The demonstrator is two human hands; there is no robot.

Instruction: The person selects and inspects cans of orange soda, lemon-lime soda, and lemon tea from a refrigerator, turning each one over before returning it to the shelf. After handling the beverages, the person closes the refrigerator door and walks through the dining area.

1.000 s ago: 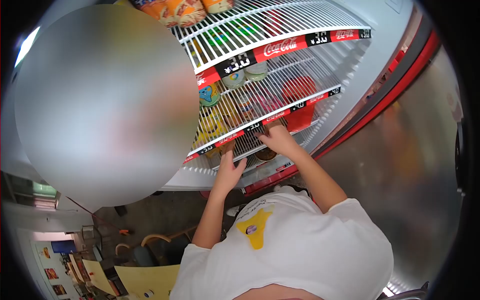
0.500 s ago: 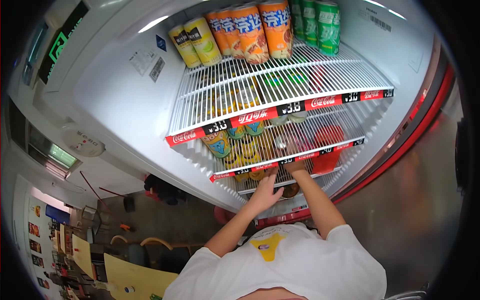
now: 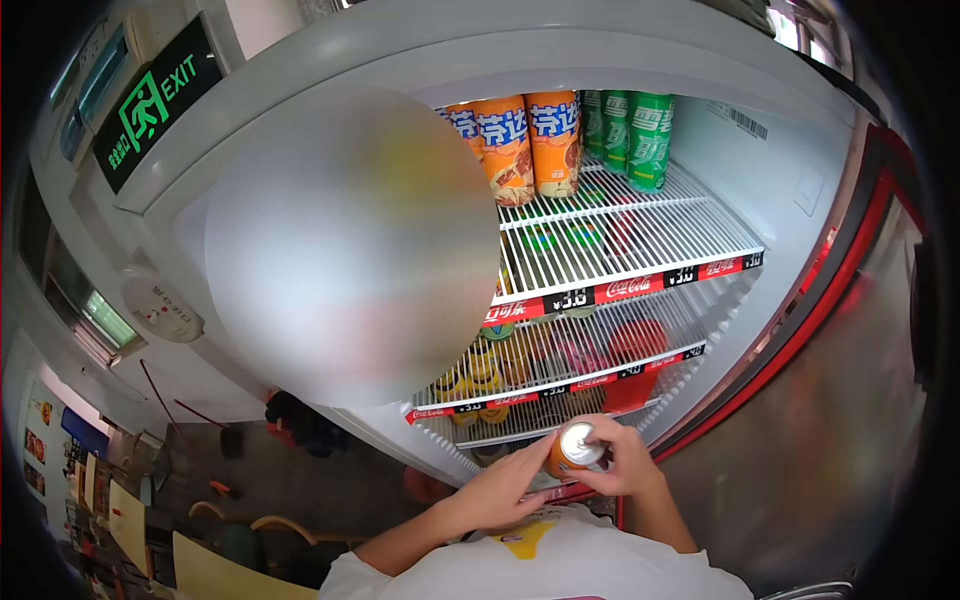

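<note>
Low in front of the fridge, a drink can [image 3: 580,443] with a silver top and an orange side is held close to my chest. My right hand [image 3: 632,462] grips it from the right, fingers and thumb bent round the upper part. From the left, my left hand [image 3: 505,485] lies against the can's side with its fingers along it, its thumb lower down. Most of the can's label is hidden by my hands. Just beyond them is the price strip of a lower shelf [image 3: 592,385].
Orange cans [image 3: 555,145] and green cans [image 3: 650,143] stand on the top wire shelf [image 3: 640,235]. Yellow drinks [image 3: 482,372] and a red item [image 3: 637,342] are lower down. A blurred round patch covers the fridge's left part. Tables [image 3: 225,572] stand at lower left.
Both hands have come back from the lower shelves toward my chest, and a can is now between them. The view has shifted, so the fridge sits lower in it.
</note>
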